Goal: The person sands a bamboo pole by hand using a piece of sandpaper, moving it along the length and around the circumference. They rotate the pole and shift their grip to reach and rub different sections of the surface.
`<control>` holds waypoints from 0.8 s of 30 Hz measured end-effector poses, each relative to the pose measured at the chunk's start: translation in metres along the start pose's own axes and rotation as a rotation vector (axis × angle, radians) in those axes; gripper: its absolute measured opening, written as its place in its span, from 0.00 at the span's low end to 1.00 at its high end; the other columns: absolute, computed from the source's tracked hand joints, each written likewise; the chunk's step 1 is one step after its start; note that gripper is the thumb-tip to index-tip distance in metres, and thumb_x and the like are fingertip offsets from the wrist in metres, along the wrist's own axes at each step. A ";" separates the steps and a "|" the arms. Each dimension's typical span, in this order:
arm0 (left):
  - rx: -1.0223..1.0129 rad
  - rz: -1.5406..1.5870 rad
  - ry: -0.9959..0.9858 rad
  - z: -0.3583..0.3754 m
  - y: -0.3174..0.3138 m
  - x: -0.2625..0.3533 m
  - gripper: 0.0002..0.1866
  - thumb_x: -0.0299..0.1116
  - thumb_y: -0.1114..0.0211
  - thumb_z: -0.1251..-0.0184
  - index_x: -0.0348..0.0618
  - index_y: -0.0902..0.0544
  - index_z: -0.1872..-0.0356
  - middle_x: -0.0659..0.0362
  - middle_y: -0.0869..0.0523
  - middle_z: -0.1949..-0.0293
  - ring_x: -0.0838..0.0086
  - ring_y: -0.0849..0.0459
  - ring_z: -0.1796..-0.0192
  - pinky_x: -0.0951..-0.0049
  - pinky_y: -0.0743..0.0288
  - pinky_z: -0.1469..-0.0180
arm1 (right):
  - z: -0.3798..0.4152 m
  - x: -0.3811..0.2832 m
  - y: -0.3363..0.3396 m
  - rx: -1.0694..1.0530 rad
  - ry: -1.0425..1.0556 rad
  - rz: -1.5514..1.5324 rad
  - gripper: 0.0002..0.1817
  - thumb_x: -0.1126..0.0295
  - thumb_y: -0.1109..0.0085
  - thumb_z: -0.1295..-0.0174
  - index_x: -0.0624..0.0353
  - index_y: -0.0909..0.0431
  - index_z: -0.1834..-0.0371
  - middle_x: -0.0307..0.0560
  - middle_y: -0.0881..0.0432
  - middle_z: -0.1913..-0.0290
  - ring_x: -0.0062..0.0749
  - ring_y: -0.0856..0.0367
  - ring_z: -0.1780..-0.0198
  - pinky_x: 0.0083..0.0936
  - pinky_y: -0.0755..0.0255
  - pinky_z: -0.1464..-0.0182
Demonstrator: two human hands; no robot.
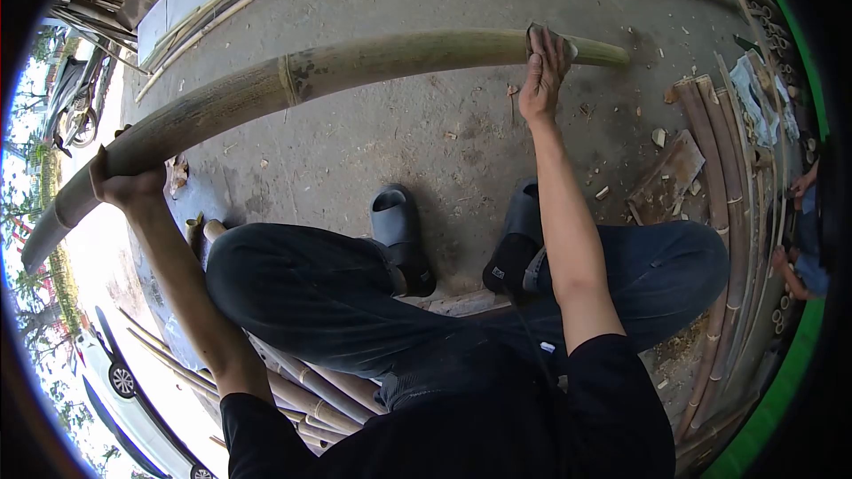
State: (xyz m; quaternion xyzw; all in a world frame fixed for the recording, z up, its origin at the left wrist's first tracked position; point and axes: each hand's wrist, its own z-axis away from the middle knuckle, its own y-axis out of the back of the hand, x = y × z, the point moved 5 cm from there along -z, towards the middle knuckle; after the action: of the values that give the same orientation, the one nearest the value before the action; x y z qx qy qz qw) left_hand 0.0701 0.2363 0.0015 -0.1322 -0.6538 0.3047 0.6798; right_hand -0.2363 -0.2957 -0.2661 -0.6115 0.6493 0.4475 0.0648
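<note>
A long thick green-brown bamboo pole (355,71) runs across the concrete floor in front of me, from lower left to upper right. My left hand (124,182) grips the pole near its thick left end. My right hand (543,66) presses a small grey pad (538,34) onto the pole near its thin right end. I sit with both knees bent, my feet in grey slippers (399,226) below the pole.
Split bamboo strips (710,168) lie stacked along the right side, with a flat board (666,179) and chips on the floor (426,133). More bamboo poles lie under my legs (311,381) and at the top. Another person's hands (794,222) show at the right edge.
</note>
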 end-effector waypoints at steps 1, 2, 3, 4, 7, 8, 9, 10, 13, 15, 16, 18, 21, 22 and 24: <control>0.001 0.031 0.024 -0.005 0.005 -0.002 0.29 0.42 0.35 0.50 0.34 0.21 0.46 0.47 0.15 0.52 0.51 0.18 0.44 0.47 0.30 0.32 | -0.010 0.029 0.003 -0.039 -0.014 0.013 0.32 0.47 0.80 0.19 0.46 0.33 0.24 0.51 0.37 0.22 0.60 0.50 0.20 0.53 0.62 0.20; -0.013 0.035 0.032 -0.006 0.008 -0.002 0.29 0.42 0.34 0.50 0.34 0.21 0.46 0.47 0.15 0.52 0.51 0.18 0.44 0.47 0.30 0.32 | -0.017 0.069 0.005 -0.045 -0.073 0.019 0.32 0.48 0.79 0.19 0.46 0.32 0.24 0.51 0.37 0.22 0.61 0.51 0.20 0.52 0.59 0.20; -0.028 0.050 0.035 -0.005 0.008 -0.004 0.29 0.42 0.34 0.50 0.34 0.21 0.47 0.47 0.15 0.52 0.51 0.18 0.44 0.47 0.30 0.32 | -0.021 0.068 0.006 -0.045 -0.067 0.021 0.32 0.48 0.79 0.19 0.46 0.32 0.24 0.51 0.37 0.22 0.61 0.51 0.20 0.52 0.59 0.20; -0.022 0.058 0.035 -0.005 0.008 -0.004 0.29 0.42 0.34 0.50 0.34 0.21 0.47 0.47 0.15 0.52 0.51 0.18 0.44 0.47 0.30 0.32 | -0.025 0.069 0.006 -0.050 -0.111 0.027 0.31 0.48 0.77 0.19 0.45 0.30 0.25 0.53 0.36 0.23 0.64 0.51 0.20 0.54 0.58 0.21; -0.056 0.012 -0.005 0.001 -0.001 -0.001 0.29 0.42 0.34 0.50 0.34 0.20 0.47 0.47 0.14 0.52 0.52 0.18 0.44 0.48 0.30 0.32 | -0.019 0.020 -0.003 -0.070 -0.087 -0.018 0.30 0.49 0.76 0.19 0.46 0.29 0.26 0.56 0.35 0.23 0.67 0.49 0.21 0.57 0.56 0.22; -0.023 0.016 -0.024 0.003 -0.005 -0.001 0.29 0.42 0.34 0.49 0.35 0.20 0.47 0.47 0.14 0.51 0.52 0.18 0.44 0.49 0.30 0.32 | -0.017 0.007 -0.006 -0.012 -0.005 -0.055 0.31 0.49 0.77 0.19 0.47 0.28 0.27 0.55 0.34 0.24 0.67 0.48 0.21 0.56 0.56 0.21; 0.010 0.005 -0.037 0.006 -0.005 0.000 0.29 0.42 0.34 0.49 0.35 0.20 0.47 0.47 0.14 0.51 0.52 0.18 0.44 0.49 0.30 0.31 | -0.009 0.001 -0.004 0.040 0.063 -0.090 0.31 0.49 0.77 0.19 0.48 0.28 0.27 0.54 0.34 0.24 0.66 0.47 0.21 0.56 0.56 0.21; 0.002 -0.005 -0.034 0.005 -0.007 0.000 0.29 0.42 0.34 0.49 0.35 0.20 0.47 0.47 0.14 0.51 0.52 0.18 0.44 0.49 0.30 0.31 | -0.016 0.013 0.001 -0.019 0.088 -0.094 0.32 0.49 0.77 0.19 0.51 0.27 0.28 0.53 0.32 0.25 0.63 0.45 0.22 0.54 0.56 0.21; 0.029 0.026 -0.005 0.007 0.001 -0.001 0.29 0.42 0.32 0.52 0.35 0.20 0.48 0.48 0.15 0.54 0.52 0.16 0.47 0.51 0.29 0.33 | -0.045 0.115 -0.004 -0.156 -0.139 -0.027 0.31 0.49 0.77 0.19 0.47 0.25 0.30 0.51 0.30 0.26 0.58 0.43 0.22 0.52 0.56 0.20; -0.060 0.035 0.019 0.007 -0.001 0.001 0.29 0.42 0.35 0.49 0.34 0.20 0.47 0.47 0.15 0.51 0.52 0.18 0.43 0.49 0.31 0.31 | -0.051 0.082 -0.006 -0.116 -0.101 0.082 0.30 0.49 0.77 0.19 0.43 0.24 0.31 0.48 0.29 0.26 0.56 0.42 0.22 0.52 0.57 0.20; -0.053 0.041 0.018 0.009 -0.002 0.002 0.29 0.42 0.35 0.49 0.34 0.20 0.47 0.47 0.15 0.51 0.52 0.18 0.43 0.49 0.31 0.31 | -0.048 0.031 -0.003 -0.125 -0.036 0.035 0.30 0.49 0.77 0.19 0.42 0.23 0.32 0.47 0.29 0.27 0.56 0.41 0.22 0.51 0.57 0.20; -0.046 0.009 -0.028 0.013 -0.008 0.005 0.29 0.42 0.35 0.49 0.34 0.21 0.46 0.47 0.15 0.51 0.51 0.18 0.43 0.48 0.31 0.31 | -0.038 -0.011 -0.003 -0.072 0.052 -0.040 0.30 0.49 0.77 0.19 0.40 0.23 0.32 0.46 0.28 0.27 0.56 0.41 0.22 0.55 0.59 0.21; -0.024 0.021 0.022 0.006 -0.002 0.004 0.30 0.42 0.35 0.49 0.33 0.21 0.46 0.46 0.15 0.51 0.50 0.18 0.43 0.47 0.31 0.31 | -0.050 0.051 -0.004 -0.112 0.043 -0.032 0.29 0.48 0.77 0.19 0.38 0.25 0.29 0.46 0.29 0.26 0.57 0.43 0.21 0.61 0.63 0.21; -0.062 0.029 0.038 0.002 0.002 0.005 0.30 0.41 0.35 0.50 0.33 0.21 0.46 0.46 0.15 0.52 0.50 0.18 0.43 0.47 0.32 0.30 | -0.049 0.073 -0.007 -0.115 0.041 -0.031 0.29 0.48 0.77 0.19 0.38 0.25 0.29 0.46 0.29 0.26 0.57 0.43 0.21 0.61 0.63 0.21; -0.073 0.054 0.045 0.002 0.001 0.004 0.30 0.41 0.34 0.50 0.33 0.21 0.46 0.46 0.15 0.52 0.50 0.18 0.43 0.47 0.32 0.30 | -0.053 0.114 -0.015 -0.111 -0.128 0.003 0.29 0.48 0.77 0.19 0.38 0.28 0.27 0.47 0.31 0.25 0.59 0.45 0.21 0.62 0.64 0.22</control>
State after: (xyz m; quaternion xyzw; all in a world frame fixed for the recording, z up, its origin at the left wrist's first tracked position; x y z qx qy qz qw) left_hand 0.0675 0.2389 0.0046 -0.1813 -0.6453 0.2960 0.6805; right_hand -0.2268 -0.4121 -0.3142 -0.5835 0.6188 0.5211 0.0714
